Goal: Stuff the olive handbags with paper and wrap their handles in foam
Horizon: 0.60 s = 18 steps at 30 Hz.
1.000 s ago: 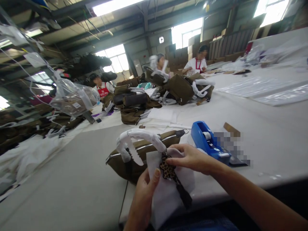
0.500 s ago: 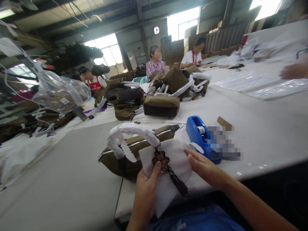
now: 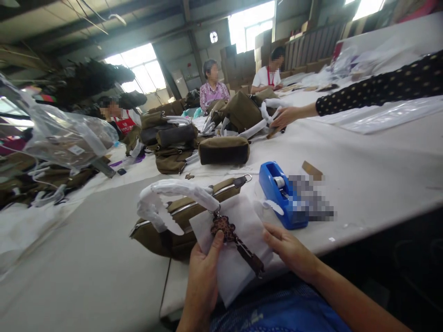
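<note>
Your left hand [image 3: 204, 276] grips a thin white sheet [image 3: 233, 272], thumb pressing a flower-shaped charm [image 3: 227, 225] against it. Your right hand [image 3: 294, 251] is at the sheet's right edge, fingers curled; I cannot tell whether they pinch it. The sheet looks soft and easily creased, best taken by its edges; the charm, between your hands, seems light and stiff, its tassel [image 3: 249, 257] limp. Just beyond, an olive bag [image 3: 148, 240] with a white-wrapped handle [image 3: 187, 188] rests on the bench [image 3: 104, 258], left of a blue tape dispenser [image 3: 268, 179].

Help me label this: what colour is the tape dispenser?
The tape dispenser is blue; best in the head view.
</note>
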Each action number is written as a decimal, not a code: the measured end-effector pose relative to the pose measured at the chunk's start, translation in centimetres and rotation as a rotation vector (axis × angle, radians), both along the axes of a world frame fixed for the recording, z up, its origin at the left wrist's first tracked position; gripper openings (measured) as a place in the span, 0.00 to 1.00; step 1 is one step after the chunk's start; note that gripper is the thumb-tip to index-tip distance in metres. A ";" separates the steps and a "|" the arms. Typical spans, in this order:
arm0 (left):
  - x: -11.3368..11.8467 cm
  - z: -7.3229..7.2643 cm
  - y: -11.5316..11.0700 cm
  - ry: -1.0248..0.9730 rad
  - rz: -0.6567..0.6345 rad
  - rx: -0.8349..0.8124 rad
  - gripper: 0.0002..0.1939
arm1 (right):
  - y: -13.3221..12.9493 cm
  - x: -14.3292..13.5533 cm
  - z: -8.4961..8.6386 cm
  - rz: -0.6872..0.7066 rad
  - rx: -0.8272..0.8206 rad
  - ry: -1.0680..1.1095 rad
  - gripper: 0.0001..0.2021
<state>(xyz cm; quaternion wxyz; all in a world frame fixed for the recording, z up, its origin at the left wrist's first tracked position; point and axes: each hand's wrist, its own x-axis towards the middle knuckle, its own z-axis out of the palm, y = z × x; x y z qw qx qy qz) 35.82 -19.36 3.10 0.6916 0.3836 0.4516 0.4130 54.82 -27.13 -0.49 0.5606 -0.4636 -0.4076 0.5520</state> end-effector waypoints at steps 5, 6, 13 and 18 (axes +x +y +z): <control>0.1 0.2 -0.7 -0.040 0.004 -0.043 0.28 | 2.1 -1.8 0.8 -0.192 -0.063 -0.177 0.26; 0.2 0.2 -0.8 -0.046 0.002 -0.056 0.28 | 2.1 -2.1 1.0 -0.238 -0.048 -0.258 0.26; 0.4 0.6 -1.0 -0.028 -0.014 0.023 0.29 | 0.8 -2.2 2.2 -0.287 0.181 -0.729 0.19; -0.2 0.5 -0.8 0.048 -0.031 0.094 0.26 | -0.5 -2.1 2.8 -0.192 0.162 -0.809 0.21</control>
